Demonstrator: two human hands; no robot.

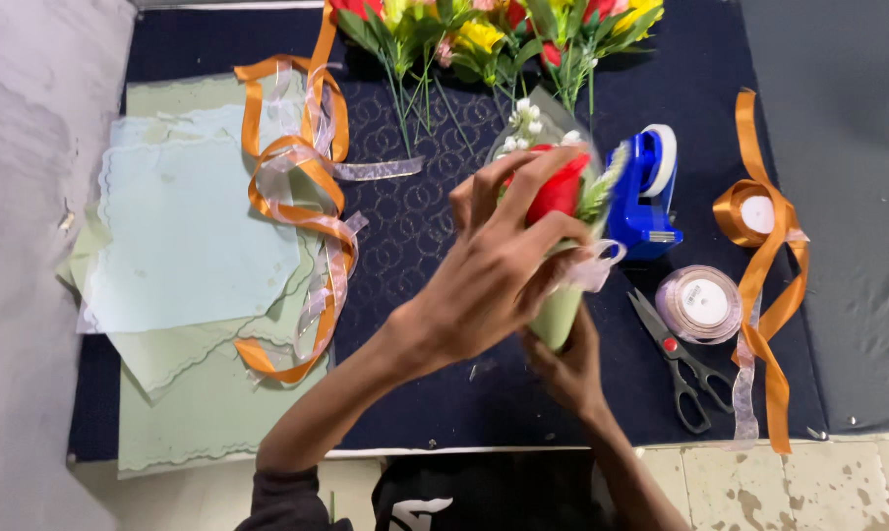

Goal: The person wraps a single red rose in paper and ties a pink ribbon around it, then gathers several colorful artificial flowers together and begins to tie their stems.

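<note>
A dark sleeve (287,497) is showing nearest the camera, at the bottom edge, with both forearms reaching up from it over a navy mat (415,236).

The right hand (567,369) is closing around the pale green cone foot of a small bouquet (561,197), gripping it from below. The left hand (494,265) is lying over the bouquet's middle from the left, fingers curling around the wrap and pressing a pale ribbon tail (597,270) against it. The bouquet is standing between the two hands at the mat's centre, its long axis running from the narrow foot near the person up and slightly away to the red rose and white buds at the far end, under clear film.

Just right of the bouquet, a blue tape dispenser (646,192) is sitting with its white roll uppermost. Near it, toward the person, scissors (681,364) with dark handles are lying, blades pointing to the bouquet. Beside them a sheer ribbon spool (700,303) is showing a round white label on top, and farther right an orange ribbon spool (754,214) is showing a similar white disc, its ribbon trailing down the mat.

Loose flowers (484,34) are lying along the far edge. At the left, pale blue and green paper sheets (184,246) are stacked, with orange ribbon (297,187) looping over them.
</note>
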